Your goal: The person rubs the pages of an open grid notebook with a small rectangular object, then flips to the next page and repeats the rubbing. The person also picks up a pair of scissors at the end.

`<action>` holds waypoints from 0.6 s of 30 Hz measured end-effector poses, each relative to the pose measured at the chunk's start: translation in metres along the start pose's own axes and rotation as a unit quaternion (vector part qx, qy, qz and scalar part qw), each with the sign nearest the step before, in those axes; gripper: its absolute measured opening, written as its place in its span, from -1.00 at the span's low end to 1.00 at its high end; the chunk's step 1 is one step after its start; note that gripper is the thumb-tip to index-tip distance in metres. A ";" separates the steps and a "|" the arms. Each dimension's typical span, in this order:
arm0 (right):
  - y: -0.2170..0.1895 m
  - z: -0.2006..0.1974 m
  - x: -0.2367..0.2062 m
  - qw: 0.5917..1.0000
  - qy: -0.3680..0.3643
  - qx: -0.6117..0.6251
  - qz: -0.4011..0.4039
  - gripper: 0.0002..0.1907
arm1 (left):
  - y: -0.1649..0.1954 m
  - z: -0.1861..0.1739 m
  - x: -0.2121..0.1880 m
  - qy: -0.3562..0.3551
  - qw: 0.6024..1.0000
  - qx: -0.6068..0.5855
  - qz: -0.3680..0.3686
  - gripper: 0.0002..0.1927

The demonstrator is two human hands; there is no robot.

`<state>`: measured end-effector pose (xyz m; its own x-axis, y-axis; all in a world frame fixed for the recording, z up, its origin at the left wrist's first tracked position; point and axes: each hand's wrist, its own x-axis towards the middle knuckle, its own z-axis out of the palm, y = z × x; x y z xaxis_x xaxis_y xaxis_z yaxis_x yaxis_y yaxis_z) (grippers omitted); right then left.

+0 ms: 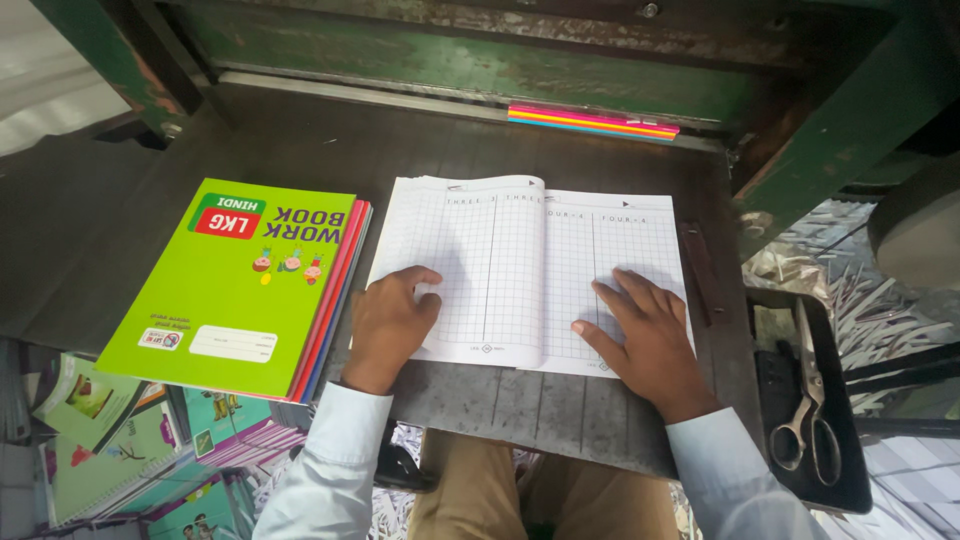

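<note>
Dark worn metal machine bed (540, 400) fills the view; its rear runs under a green frame (480, 70), so the back edge is hidden, and the pink-yellow-blue paper stack (592, 123) there shows only as a thin strip at the bed's far edge, right of centre. Open grid-ruled sheets (520, 265) lie at mid bed, near the front edge: white pages w/ squared ruling, centre fold running front-to-back, long axis left-right, headings at the far side; how many sheets are underneath is hard to tell. To the left, a stack of workbooks (235, 285) w/ green cover on top sits at the bed's left front corner, long axis roughly front-to-back, tilted a bit; lower books seen only as coloured edges. Left hand (388, 325) rests on the left page's near corner, fingers curled under, gripping nothing that I can see. Right hand (645, 330) lies flat, fingers spread, pressing the right page. Scissors (808, 410) lie on a dark tray (850, 480) off the bed's right side, partly cut off.
</note>
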<state>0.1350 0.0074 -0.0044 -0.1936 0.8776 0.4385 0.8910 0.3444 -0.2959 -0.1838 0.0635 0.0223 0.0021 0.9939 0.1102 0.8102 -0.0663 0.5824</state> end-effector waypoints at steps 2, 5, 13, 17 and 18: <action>0.000 0.000 0.000 1.000 0.000 -0.001 0.001 -0.35 | -0.003 0.003 -0.001 0.019 1.000 -0.007 0.014 -0.72; -0.001 0.000 0.000 1.000 -0.003 -0.003 0.003 -0.36 | -0.006 0.008 -0.001 0.047 0.998 -0.016 0.043 -0.71; -0.001 -0.002 0.000 1.000 -0.007 0.001 0.003 -0.36 | 0.001 0.003 0.001 0.007 1.000 -0.016 0.001 -0.74; -0.001 -0.001 0.000 1.000 -0.006 0.003 0.005 -0.36 | 0.003 0.002 0.003 -0.001 0.999 -0.032 -0.032 -0.81; -0.001 -0.001 0.000 1.000 -0.005 0.002 0.004 -0.36 | 0.003 0.002 0.003 0.003 0.999 -0.037 -0.034 -0.82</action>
<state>0.1340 0.0068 -0.0030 -0.1907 0.8840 0.4269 0.8908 0.3385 -0.3031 -0.1806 0.0667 0.0226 -0.0550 0.9957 0.0739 0.7627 -0.0059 0.6467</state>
